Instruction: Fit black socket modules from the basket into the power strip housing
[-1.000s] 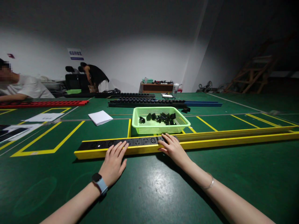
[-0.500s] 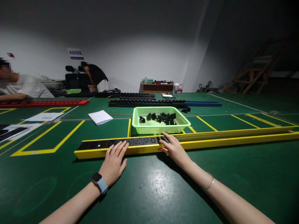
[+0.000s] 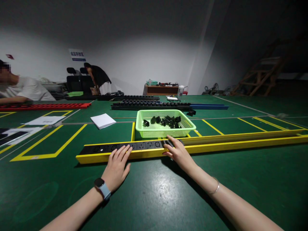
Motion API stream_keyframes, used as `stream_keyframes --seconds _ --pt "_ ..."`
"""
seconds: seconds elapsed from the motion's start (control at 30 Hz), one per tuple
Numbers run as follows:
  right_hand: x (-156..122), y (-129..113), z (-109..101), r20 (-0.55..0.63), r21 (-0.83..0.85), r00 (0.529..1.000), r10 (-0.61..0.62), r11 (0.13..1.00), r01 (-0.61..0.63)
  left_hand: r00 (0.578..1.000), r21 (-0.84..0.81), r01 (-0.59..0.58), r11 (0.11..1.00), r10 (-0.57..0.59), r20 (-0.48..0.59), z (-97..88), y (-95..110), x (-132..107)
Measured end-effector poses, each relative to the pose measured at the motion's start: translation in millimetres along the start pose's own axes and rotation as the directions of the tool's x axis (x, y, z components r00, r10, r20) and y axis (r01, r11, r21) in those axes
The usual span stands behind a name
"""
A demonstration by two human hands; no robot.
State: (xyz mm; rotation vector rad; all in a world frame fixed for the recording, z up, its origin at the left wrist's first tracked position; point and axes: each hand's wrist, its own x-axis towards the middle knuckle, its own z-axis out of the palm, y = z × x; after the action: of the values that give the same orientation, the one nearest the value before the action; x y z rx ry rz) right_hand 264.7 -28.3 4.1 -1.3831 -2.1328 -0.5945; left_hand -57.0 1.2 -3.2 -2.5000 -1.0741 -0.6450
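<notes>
A long yellow channel (image 3: 216,146) lies across the green table, its left part filled with black socket modules (image 3: 149,145). My left hand (image 3: 118,165) rests on the near edge of the channel, fingers stretched over the sockets. Further right, my right hand (image 3: 177,151) reaches across the channel with its fingers apart, touching the last black modules in the row; its palm and fingers partly hide them. Right of that hand, the channel's inside shows no modules. Just behind the channel stands a light green basket (image 3: 166,133) holding several small black parts (image 3: 173,121).
A white booklet (image 3: 103,121) lies left of the basket, and papers (image 3: 45,120) are further left. Behind stand black socket strips (image 3: 149,106), a blue channel (image 3: 209,106) and a red rail (image 3: 60,106). Two other people (image 3: 31,88) are at the back left.
</notes>
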Motion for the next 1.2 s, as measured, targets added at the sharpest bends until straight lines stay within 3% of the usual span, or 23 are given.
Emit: stream_keyframes --seconds 0.53,1.2 --pt "-6.8 5.8 7.1 -0.039 0.010 0.999 0.028 1.000 -0.027 1.000 -0.009 -0.005 1.000 0.005 -0.020 1.2 -0.7 0.0" --pt "-3.7 1.7 0.8 0.014 0.039 0.997 0.078 0.996 -0.079 1.000 -0.003 -0.008 1.000 0.008 -0.001 0.2 -0.4 0.3"
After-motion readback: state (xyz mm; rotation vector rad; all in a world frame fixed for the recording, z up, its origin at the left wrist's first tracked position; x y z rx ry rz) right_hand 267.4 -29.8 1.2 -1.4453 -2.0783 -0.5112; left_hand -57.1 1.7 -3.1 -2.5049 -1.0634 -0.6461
